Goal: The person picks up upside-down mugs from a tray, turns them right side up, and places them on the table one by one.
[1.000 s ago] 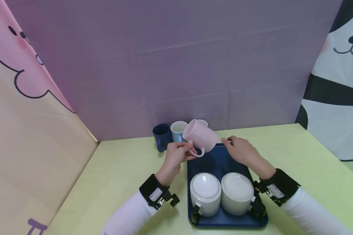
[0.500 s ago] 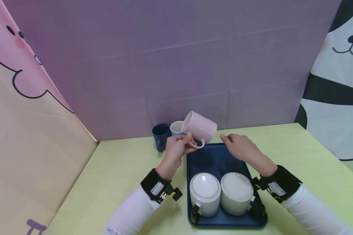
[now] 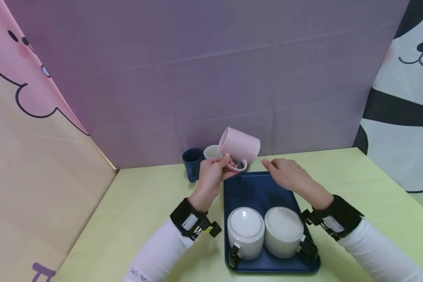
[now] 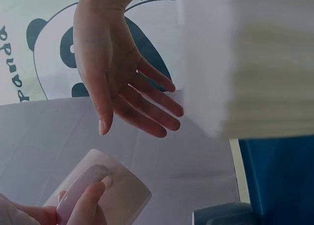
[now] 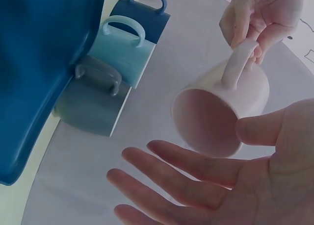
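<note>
My left hand [image 3: 211,172] pinches the handle of a pink mug [image 3: 240,145], which hangs tilted on its side above the far end of a dark blue tray [image 3: 257,188]. The mug's open mouth shows in the right wrist view, facing that camera. Just right of the mug hovers my right hand [image 3: 287,172], holding nothing; its fingers [image 5: 167,178] are extended below the mug's mouth in the right wrist view. In the left wrist view, my left fingers [image 4: 88,203] curl at the handle of the pink mug [image 4: 125,186].
Two white mugs [image 3: 246,231] stand upside down on the tray's near end, with black handles. Behind, along the purple backdrop [image 3: 162,78], stand a dark blue mug [image 3: 193,160], a light blue mug [image 5: 120,53] and a grey mug [image 5: 93,102].
My left hand has lifted the pink mug higher and slightly away from me, its handle turning somewhat. The right hand has risen a little beside it.
</note>
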Available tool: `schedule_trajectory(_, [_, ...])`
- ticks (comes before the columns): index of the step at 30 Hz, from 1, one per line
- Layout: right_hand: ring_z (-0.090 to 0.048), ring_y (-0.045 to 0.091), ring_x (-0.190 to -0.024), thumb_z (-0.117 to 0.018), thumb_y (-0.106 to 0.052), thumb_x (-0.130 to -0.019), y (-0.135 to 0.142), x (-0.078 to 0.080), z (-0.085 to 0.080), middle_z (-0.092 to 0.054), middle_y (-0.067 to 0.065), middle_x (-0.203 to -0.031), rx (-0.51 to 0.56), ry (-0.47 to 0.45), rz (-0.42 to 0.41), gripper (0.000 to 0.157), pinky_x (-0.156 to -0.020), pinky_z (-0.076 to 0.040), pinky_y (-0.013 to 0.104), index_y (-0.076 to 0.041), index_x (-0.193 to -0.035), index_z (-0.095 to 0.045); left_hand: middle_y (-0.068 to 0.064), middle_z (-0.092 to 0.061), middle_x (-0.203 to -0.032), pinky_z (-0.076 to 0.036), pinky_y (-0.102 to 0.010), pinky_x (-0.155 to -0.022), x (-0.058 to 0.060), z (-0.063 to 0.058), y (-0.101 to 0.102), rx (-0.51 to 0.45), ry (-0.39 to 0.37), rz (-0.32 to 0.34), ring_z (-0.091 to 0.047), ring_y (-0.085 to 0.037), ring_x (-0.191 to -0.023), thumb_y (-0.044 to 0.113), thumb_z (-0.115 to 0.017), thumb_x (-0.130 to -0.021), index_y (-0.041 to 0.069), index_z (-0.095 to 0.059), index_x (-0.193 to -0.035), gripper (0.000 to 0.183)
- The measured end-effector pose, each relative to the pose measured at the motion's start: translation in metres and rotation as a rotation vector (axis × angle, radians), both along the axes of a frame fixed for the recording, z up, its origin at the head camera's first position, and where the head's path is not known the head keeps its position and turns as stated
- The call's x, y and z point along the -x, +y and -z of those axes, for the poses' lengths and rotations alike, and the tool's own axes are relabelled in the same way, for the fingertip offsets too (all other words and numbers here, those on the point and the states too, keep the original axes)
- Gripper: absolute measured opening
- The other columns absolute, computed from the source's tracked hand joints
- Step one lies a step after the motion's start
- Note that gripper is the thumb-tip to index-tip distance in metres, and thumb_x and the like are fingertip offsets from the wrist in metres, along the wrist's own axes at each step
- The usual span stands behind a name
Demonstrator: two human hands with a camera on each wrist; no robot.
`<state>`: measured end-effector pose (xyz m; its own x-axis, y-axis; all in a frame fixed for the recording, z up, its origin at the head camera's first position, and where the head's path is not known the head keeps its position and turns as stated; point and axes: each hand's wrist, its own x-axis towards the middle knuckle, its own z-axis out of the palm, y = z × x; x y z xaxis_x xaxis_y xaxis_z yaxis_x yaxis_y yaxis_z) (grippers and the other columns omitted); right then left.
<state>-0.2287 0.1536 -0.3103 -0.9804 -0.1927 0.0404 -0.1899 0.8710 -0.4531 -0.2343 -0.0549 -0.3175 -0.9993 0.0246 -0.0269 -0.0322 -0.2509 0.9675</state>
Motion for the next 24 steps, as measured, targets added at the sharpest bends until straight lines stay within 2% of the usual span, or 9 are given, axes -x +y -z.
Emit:
schedule_trajectory(4, [-0.06, 0.03, -0.083, -0.034, -0.04, -0.102, -0.003, 0.0, -0.005, -0.064, 0.018, -0.093, -0.002, 0.0, -0.002, 0.056, -0.067, -0.049, 0.04, 0.008, -0.119, -0.057, -0.008, -0.062, -0.077, -0.057, -0.032, -0.075, 0.0, -0.003, 0.003, -0.033, 0.012, -0.006, -0.067, -0.015, -0.07, 0.016, -0.056, -0.096, -0.012, -0.063, -0.096, 0.029])
schedule_trajectory(8, [-0.059, 0.028, -0.08, -0.034, -0.039, -0.103, -0.005, 0.0, -0.009, -0.063, 0.017, -0.09, -0.005, -0.003, -0.004, 0.055, -0.065, -0.048, 0.039, 0.009, -0.119, -0.057, -0.007, -0.062, -0.076, -0.057, -0.031, -0.074, 0.0, -0.005, 0.007, -0.066, 0.014, -0.004, -0.066, -0.014, -0.07, 0.015, -0.055, -0.096, -0.016, -0.06, -0.098, 0.032])
schedule_trajectory(13, [-0.057, 0.027, -0.075, -0.035, -0.037, -0.103, -0.008, -0.002, -0.011, -0.061, 0.015, -0.085, 0.002, 0.02, -0.011, 0.053, -0.062, -0.046, 0.036, 0.008, -0.118, -0.058, -0.009, -0.063, -0.076, -0.057, -0.032, -0.075, 0.001, -0.009, 0.011, -0.088, 0.018, -0.011, -0.066, -0.015, -0.068, 0.014, -0.055, -0.096, -0.016, -0.061, -0.095, 0.031])
schedule_trajectory(18, [-0.052, 0.024, -0.066, -0.037, -0.037, -0.102, -0.011, -0.003, -0.014, -0.054, 0.01, -0.073, 0.046, 0.069, -0.047, 0.05, -0.056, -0.04, 0.032, 0.006, -0.12, -0.056, -0.01, -0.061, -0.076, -0.057, -0.033, -0.075, 0.001, -0.011, 0.016, -0.097, 0.036, -0.016, -0.067, -0.015, -0.069, 0.014, -0.054, -0.097, -0.019, -0.059, -0.103, 0.034])
schedule_trajectory(22, [-0.053, 0.024, -0.068, -0.036, -0.037, -0.103, -0.013, -0.005, -0.017, -0.057, 0.012, -0.077, 0.073, 0.082, -0.075, 0.051, -0.056, -0.04, 0.033, 0.005, -0.123, -0.055, -0.008, -0.061, -0.076, -0.057, -0.033, -0.076, -0.001, -0.013, 0.02, -0.107, 0.042, -0.018, -0.066, -0.014, -0.069, 0.012, -0.052, -0.098, -0.02, -0.058, -0.104, 0.033])
schedule_trajectory(24, [-0.055, 0.026, -0.073, -0.037, -0.036, -0.103, -0.015, -0.006, -0.018, -0.06, 0.014, -0.085, 0.085, 0.097, -0.086, 0.05, -0.06, -0.043, 0.035, 0.005, -0.126, -0.053, -0.008, -0.061, -0.077, -0.057, -0.033, -0.077, -0.001, -0.014, 0.022, -0.121, 0.044, -0.02, -0.066, -0.014, -0.068, 0.011, -0.051, -0.098, -0.018, -0.059, -0.101, 0.03])
